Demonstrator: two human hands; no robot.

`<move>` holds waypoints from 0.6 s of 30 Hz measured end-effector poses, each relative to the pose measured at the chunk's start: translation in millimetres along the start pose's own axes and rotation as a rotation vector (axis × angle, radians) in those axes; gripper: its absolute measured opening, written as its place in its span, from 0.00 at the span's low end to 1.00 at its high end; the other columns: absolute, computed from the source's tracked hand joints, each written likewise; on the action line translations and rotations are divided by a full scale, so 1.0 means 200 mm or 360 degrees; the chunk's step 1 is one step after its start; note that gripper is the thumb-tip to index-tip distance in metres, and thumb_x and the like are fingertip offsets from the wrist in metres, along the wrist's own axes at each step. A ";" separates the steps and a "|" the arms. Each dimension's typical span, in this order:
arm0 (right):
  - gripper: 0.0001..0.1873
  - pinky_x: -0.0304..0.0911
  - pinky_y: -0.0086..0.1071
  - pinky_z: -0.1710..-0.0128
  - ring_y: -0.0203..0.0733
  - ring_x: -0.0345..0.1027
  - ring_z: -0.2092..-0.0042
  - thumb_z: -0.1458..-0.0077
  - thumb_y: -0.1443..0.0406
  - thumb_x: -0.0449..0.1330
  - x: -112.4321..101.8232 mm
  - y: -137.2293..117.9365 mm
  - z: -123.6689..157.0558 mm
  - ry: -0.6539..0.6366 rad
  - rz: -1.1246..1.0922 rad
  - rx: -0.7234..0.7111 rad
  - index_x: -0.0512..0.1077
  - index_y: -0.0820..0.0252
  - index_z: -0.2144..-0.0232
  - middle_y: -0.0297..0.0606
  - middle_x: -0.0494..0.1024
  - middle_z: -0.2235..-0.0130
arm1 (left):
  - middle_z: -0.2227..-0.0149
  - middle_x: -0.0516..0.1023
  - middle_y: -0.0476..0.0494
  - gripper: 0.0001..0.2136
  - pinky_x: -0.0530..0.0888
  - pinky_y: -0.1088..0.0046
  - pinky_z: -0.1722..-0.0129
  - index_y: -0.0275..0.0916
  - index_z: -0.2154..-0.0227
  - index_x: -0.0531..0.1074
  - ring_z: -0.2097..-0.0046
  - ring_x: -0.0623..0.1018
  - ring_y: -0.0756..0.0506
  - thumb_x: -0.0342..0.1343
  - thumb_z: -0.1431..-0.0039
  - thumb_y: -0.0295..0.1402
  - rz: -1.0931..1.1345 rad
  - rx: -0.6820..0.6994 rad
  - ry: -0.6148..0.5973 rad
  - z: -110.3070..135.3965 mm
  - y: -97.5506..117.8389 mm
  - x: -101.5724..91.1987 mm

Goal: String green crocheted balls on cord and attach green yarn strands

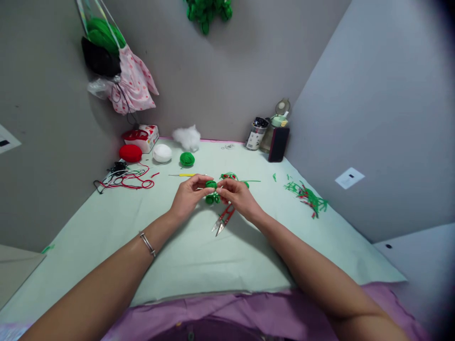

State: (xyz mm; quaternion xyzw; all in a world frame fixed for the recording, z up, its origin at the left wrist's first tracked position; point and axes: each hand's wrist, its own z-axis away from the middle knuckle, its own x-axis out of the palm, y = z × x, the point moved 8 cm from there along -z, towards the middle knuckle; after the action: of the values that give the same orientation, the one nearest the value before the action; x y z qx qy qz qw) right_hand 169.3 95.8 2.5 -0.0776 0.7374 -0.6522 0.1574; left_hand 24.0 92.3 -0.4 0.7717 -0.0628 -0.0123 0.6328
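A small green crocheted piece (211, 184) is pinched between the fingertips of my left hand (190, 193) and my right hand (239, 196), above the middle of the table. Both hands are closed, thumb against fingers. More green rounded bits show just beneath it; I cannot tell whether they are joined to it. Under my right hand lie red-handled thread snips (224, 219), blades pointing toward me. Behind my hands are a yellow-handled crochet hook (187, 175) and green pieces with red parts (229, 176), partly hidden by my right hand.
Red yarn (131, 153), white yarn (162, 153) and green yarn (186, 159) stand at the back left, near white stuffing (187, 138). Tangled threads (130, 179) lie left, green and red scraps (309, 198) right. A phone (278, 145) leans at the back right.
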 end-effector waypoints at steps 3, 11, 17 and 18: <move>0.13 0.67 0.32 0.68 0.36 0.71 0.73 0.51 0.61 0.66 0.00 0.02 0.01 -0.0018 -0.0182 0.0133 0.67 0.58 0.66 0.29 0.73 0.76 | 0.61 0.78 0.45 0.14 0.73 0.66 0.56 0.38 0.61 0.77 0.62 0.76 0.46 0.67 0.52 0.35 -0.0095 0.0050 -0.0025 0.01 0.00 0.02; 0.11 0.64 0.30 0.70 0.33 0.67 0.73 0.45 0.57 0.62 -0.06 -0.07 0.00 0.0005 0.0252 -0.0074 0.73 0.59 0.67 0.33 0.75 0.69 | 0.62 0.78 0.46 0.15 0.72 0.65 0.54 0.40 0.58 0.76 0.60 0.76 0.46 0.66 0.51 0.33 -0.0130 -0.0048 -0.0163 0.01 -0.02 0.05; 0.10 0.57 0.29 0.72 0.33 0.61 0.73 0.50 0.59 0.66 -0.05 -0.06 -0.01 0.0000 0.0211 -0.0139 0.76 0.61 0.72 0.32 0.73 0.73 | 0.66 0.78 0.47 0.13 0.71 0.65 0.58 0.39 0.68 0.72 0.63 0.77 0.46 0.69 0.55 0.33 0.0023 -0.0181 -0.0274 0.02 -0.05 0.10; 0.09 0.56 0.29 0.73 0.32 0.60 0.73 0.51 0.60 0.66 -0.06 -0.05 -0.02 0.0017 0.0193 -0.0123 0.76 0.61 0.73 0.32 0.72 0.74 | 0.67 0.78 0.48 0.13 0.71 0.65 0.59 0.40 0.67 0.71 0.63 0.77 0.46 0.69 0.54 0.34 0.0032 -0.0193 -0.0288 0.03 -0.06 0.11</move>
State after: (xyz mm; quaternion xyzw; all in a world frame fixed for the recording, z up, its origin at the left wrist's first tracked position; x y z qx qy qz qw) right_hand 177.6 101.2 14.9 -0.0353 0.7662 -0.6129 0.1896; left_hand 45.4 86.7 -11.4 0.7270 -0.1266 -0.0794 0.6702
